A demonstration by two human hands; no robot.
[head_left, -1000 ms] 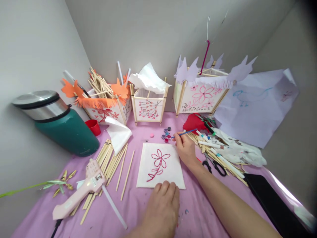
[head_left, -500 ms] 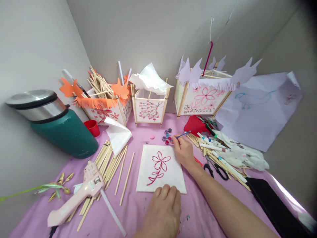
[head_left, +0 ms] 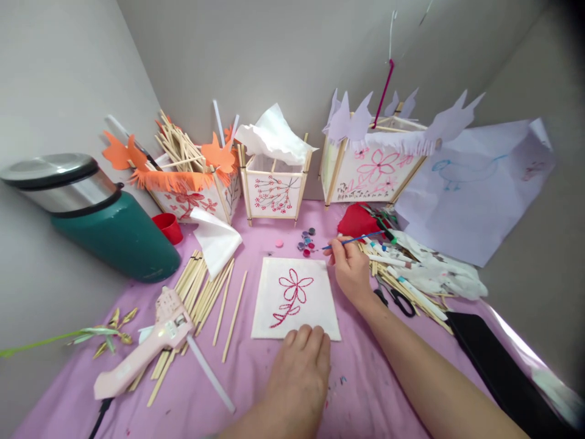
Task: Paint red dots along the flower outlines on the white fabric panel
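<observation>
So the piece here is a white square panel, looks like fabric or paper point(head_left: 320, 312), lying flat on a wrinkled lilac tablecloth point(head_left: 361, 390) right in front of the person. The left hand point(head_left: 301, 369) is palm-down with fingers together on the panel's near edge; it doesn't seem to be gripping anything, just resting there. The right hand point(head_left: 351, 271) has a thin blue-handled paintbrush point(head_left: 354, 240) pinched between thumb and fingers, off the panel's far right corner. The bristles are just beside a cluster of little round paint pots point(head_left: 307, 242), and I can't tell if they're touching paint.

Progress-wise, I'd call the outline pretty much there: a dark pink flower point(head_left: 291, 300) with five petals, a curved stem and a few leaves, all in short, stitch-like strokes. The insides of the petals and leaves are bare white, and so is the background around them, so there's room for more if more is wanted. For comparison, the small bamboo-framed lantern with red blossoms on dark branches point(head_left: 274, 195) and the bigger one with lilac paper cutouts point(head_left: 379, 167) have much busier sides.

Brands? Nothing I can read. The pale pink glue gun point(head_left: 150, 344) has some faint marking, too small to make out, and I don't see a legible logo on the teal metal-topped bottle point(head_left: 114, 238) either.
</observation>
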